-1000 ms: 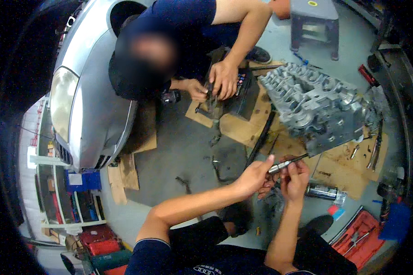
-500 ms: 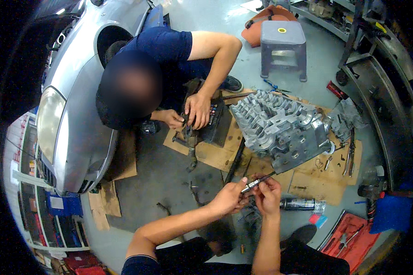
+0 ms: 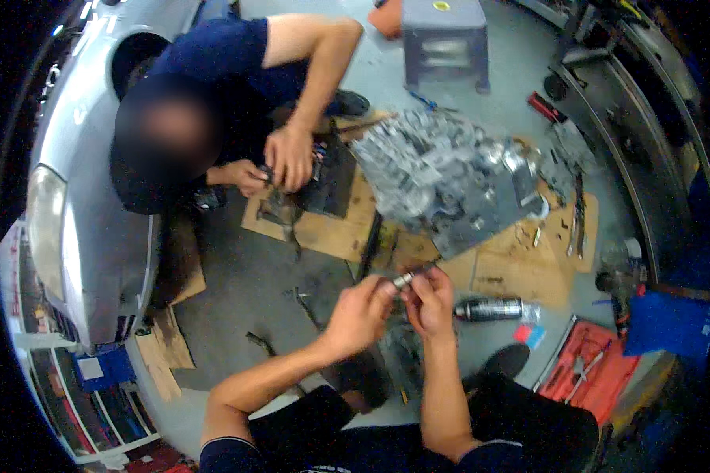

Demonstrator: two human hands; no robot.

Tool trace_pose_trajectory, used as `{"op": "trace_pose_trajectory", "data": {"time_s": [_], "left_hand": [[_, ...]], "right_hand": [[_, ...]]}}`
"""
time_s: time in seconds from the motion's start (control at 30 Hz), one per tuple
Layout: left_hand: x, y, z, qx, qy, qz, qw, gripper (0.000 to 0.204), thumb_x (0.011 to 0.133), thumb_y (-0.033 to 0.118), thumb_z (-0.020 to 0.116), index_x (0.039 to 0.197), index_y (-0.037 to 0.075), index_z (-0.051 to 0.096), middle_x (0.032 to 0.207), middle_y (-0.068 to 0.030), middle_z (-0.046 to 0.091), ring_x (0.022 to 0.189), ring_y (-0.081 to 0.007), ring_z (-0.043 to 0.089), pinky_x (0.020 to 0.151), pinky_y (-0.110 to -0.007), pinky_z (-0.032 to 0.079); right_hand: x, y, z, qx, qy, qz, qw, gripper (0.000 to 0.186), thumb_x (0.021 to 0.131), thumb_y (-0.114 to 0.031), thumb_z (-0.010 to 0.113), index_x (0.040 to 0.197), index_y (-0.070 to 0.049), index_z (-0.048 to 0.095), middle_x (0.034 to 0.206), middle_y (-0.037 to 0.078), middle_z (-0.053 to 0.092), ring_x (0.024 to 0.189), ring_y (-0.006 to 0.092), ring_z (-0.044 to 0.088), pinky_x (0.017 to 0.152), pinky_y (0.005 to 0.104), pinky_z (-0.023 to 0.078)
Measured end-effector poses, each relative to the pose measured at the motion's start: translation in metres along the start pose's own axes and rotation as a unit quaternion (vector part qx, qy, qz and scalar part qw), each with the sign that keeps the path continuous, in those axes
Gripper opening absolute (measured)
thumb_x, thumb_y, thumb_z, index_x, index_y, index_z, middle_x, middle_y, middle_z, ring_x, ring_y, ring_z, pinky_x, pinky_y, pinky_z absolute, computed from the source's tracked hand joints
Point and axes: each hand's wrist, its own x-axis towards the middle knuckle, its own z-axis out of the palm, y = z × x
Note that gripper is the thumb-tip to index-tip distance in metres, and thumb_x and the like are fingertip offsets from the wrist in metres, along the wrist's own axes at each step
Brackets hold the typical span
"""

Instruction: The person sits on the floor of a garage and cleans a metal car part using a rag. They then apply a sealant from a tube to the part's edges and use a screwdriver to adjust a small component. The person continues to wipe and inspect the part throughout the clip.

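Between both hands, over the cardboard's near edge, is a slim silver metal tool with a dark, thin end. My left hand is closed around its left part. The fingers of my right hand pinch its right part and the dark end. The fingers hide much of it, and motion blur hides its exact kind. Just beyond my hands, a silver engine cylinder head lies on the cardboard; the dark end points toward its near corner.
A co-worker crouches at the left, both hands on a dark metal part, beside a silver car. A black spray can, a red tool tray and a cordless drill lie at right. A grey stool stands behind.
The whole view has shifted, so the scene sits further left and higher. Both my hands still hold the tool, now with less of its silver body showing between the fingers.
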Motion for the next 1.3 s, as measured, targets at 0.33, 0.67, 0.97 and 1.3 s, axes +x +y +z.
{"op": "trace_pose_trajectory", "data": {"time_s": [0.33, 0.67, 0.97, 1.3], "left_hand": [[0.002, 0.005, 0.014, 0.086, 0.09, 0.147, 0.981, 0.031, 0.103, 0.032, 0.062, 0.109, 0.001, 0.06, 0.08, -0.0074, 0.065, 0.067, -0.0163, 0.059, 0.063, -0.031, 0.048], [0.021, 0.009, -0.009, -0.201, -0.103, -0.147, 0.963, 0.049, 0.111, 0.046, 0.04, 0.09, 0.006, 0.058, 0.059, -0.0008, 0.048, 0.045, -0.0102, 0.042, 0.04, -0.028, 0.032], [0.014, -0.003, 0.0, -0.068, -0.023, 0.018, 0.997, 0.017, 0.106, 0.02, 0.058, 0.111, 0.004, 0.055, 0.077, -0.0015, 0.056, 0.058, -0.0095, 0.05, 0.05, -0.028, 0.044], [0.035, -0.029, -0.007, -0.356, -0.052, -0.072, 0.93, 0.019, 0.093, 0.021, 0.061, 0.096, 0.001, 0.059, 0.08, -0.0045, 0.056, 0.066, -0.0134, 0.053, 0.054, -0.032, 0.047]], "right_hand": [[0.013, 0.018, -0.011, 0.033, -0.052, -0.044, 0.997, 0.017, 0.093, -0.007, 0.074, 0.107, -0.003, 0.067, 0.084, 0.003, 0.068, 0.066, 0.0108, 0.059, 0.058, 0.023, 0.045], [0.014, 0.004, -0.007, 0.131, -0.068, 0.011, 0.989, 0.018, 0.094, -0.008, 0.072, 0.111, -0.004, 0.066, 0.097, 0.007, 0.072, 0.072, 0.0107, 0.058, 0.059, 0.0251, 0.044], [0.027, 0.023, -0.01, 0.105, -0.084, -0.081, 0.988, 0.03, 0.093, -0.022, 0.078, 0.109, -0.002, 0.062, 0.099, 0.008, 0.065, 0.072, 0.0102, 0.05, 0.063, 0.0247, 0.042], [0.033, 0.017, -0.015, 0.105, -0.081, -0.078, 0.988, 0.038, 0.093, -0.024, 0.079, 0.118, 0.0, 0.063, 0.11, 0.01, 0.068, 0.073, 0.0097, 0.052, 0.061, 0.0233, 0.04]]}}
